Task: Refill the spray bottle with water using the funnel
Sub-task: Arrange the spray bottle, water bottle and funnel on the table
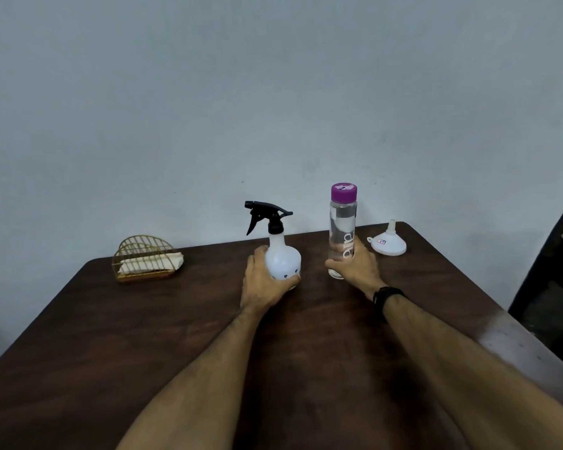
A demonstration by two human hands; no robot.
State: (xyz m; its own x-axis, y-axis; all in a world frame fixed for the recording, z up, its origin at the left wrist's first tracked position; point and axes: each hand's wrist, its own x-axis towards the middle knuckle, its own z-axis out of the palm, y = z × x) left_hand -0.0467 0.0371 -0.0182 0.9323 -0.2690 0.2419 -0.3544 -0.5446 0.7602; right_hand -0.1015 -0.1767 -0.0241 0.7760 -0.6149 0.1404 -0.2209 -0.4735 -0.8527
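A white spray bottle (pixel 281 254) with a black trigger head screwed on stands upright near the middle of the dark wooden table (pixel 143 336). My left hand (pixel 262 280) is wrapped around its lower body. To its right stands a tall clear water bottle (pixel 342 222) with a purple cap on, holding water. My right hand (pixel 359 267) grips its lower half. A white funnel (pixel 389 241) lies mouth-down, spout up, at the far right corner, untouched.
A gold wire napkin holder (pixel 145 258) with white napkins sits at the far left of the table. A pale wall rises behind the table. A dark piece of furniture (pixel 553 271) stands off the right edge.
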